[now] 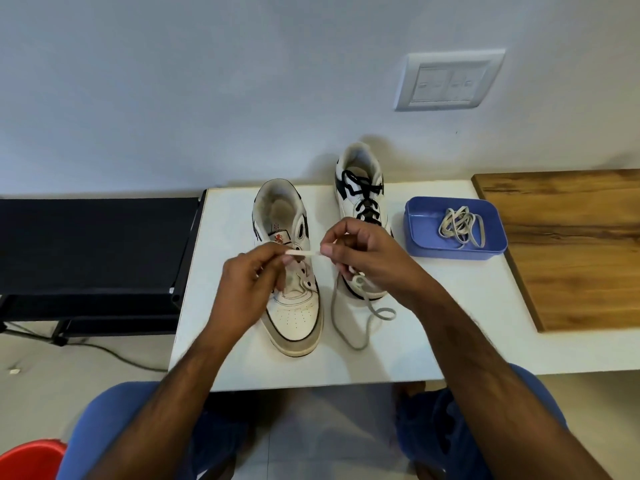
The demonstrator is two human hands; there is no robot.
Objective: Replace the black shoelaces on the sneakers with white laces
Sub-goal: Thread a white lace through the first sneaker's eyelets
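Nearest the camera, two bare forearms reach forward over blue-clad knees to the white worktop [242,368]. The left hand [247,284] and the right hand [367,258] each pinch one end of a short stretch of white lace [304,253], so both grips are closed on it; that stretch runs level, left to right, above the near sneaker [292,271]. The rest of the lace drops below the right hand and loops on the worktop. The near sneaker has bare eyelets and lies with its long axis running away from the camera, toe toward the person. The far sneaker [362,188], just to its right, points the same way and still carries black laces [365,199]. A blue tray [420,233] farther right holds another coiled white lace [460,225].
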